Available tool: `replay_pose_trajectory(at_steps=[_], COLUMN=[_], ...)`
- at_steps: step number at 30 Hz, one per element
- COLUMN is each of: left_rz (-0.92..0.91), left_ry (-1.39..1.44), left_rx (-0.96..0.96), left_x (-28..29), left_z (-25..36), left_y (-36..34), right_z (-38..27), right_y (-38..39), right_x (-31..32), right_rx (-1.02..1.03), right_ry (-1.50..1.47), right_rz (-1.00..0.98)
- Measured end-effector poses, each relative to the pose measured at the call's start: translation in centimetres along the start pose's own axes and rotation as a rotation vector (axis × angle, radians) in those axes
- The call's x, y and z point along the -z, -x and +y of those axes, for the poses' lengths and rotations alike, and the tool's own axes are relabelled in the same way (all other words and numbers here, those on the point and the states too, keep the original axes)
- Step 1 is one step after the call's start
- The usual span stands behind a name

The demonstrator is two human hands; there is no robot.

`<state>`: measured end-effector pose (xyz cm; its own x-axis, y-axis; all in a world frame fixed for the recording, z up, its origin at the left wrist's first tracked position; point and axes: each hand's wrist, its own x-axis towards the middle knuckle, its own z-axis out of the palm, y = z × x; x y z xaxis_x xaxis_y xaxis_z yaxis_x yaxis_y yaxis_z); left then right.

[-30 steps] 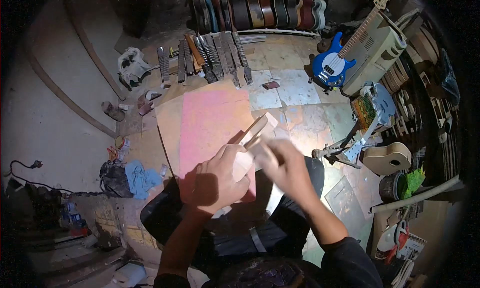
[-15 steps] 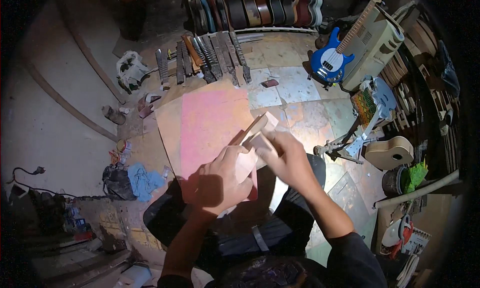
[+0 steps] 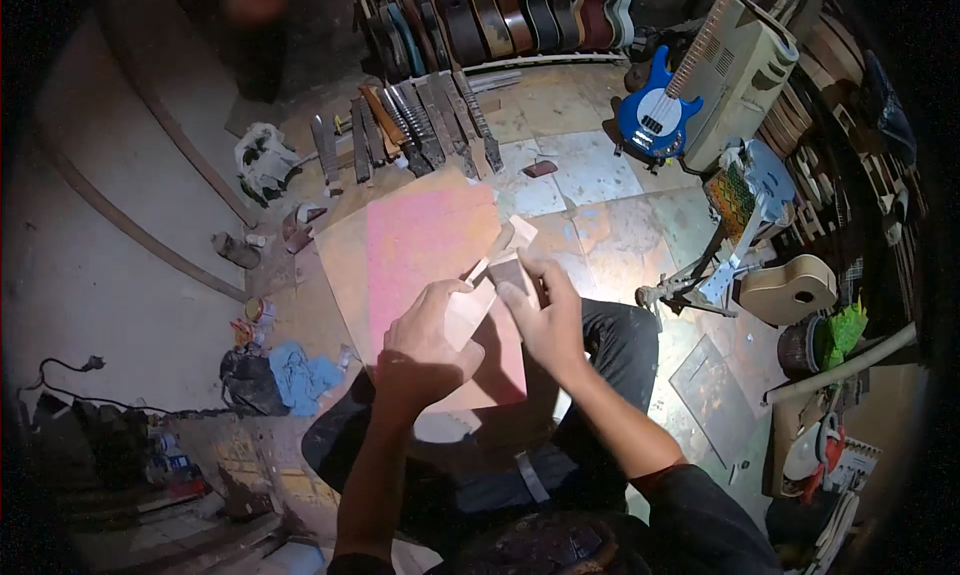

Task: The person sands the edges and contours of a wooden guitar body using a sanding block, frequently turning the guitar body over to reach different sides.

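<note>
My left hand is closed around a pale, bare wooden piece, whose light far end shows beyond my fingers. My right hand grips a small rectangular block with a greyish-brown face, its thumb lying along the near side. The block presses against or lies very close to the wooden piece; the exact contact is hidden by my fingers. Both hands are above a pink-stained board that reaches over my lap.
Several guitar necks lie on the floor ahead, before a rack of guitar bodies. A blue bass guitar stands at the far right, an acoustic guitar nearer. A blue cloth lies at left.
My right hand and its block have come left and toward me along the wooden piece. My left hand has shifted slightly, still holding the wood. The whole view has tilted a little.
</note>
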<state>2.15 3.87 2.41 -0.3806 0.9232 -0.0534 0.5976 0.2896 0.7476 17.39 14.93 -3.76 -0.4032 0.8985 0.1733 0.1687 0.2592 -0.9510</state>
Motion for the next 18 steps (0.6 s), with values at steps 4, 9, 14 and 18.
replay_pose_trajectory(at_steps=[4,9,14,18], left_rz=[-0.027,-0.063,0.003,0.031], left_ry=[0.251,0.173,0.103,0.075], left_rx=[-0.159,-0.075,-0.121,-0.140], left_x=[0.9,1.9,2.7,2.2], left_z=[-3.7,-3.1,-4.7,-4.0], left_y=[-0.6,-2.3,-1.6,-2.6], right_z=[-1.7,0.3,0.6,2.9], right_y=[3.9,1.0,1.5,0.7], right_x=[-3.4,-5.9,-6.7,-7.5], right_rx=[0.413,0.189,0.290,0.220], right_ry=[-0.062,-0.160,-0.064,-0.184], right_rz=[0.078,0.236,0.214,0.251])
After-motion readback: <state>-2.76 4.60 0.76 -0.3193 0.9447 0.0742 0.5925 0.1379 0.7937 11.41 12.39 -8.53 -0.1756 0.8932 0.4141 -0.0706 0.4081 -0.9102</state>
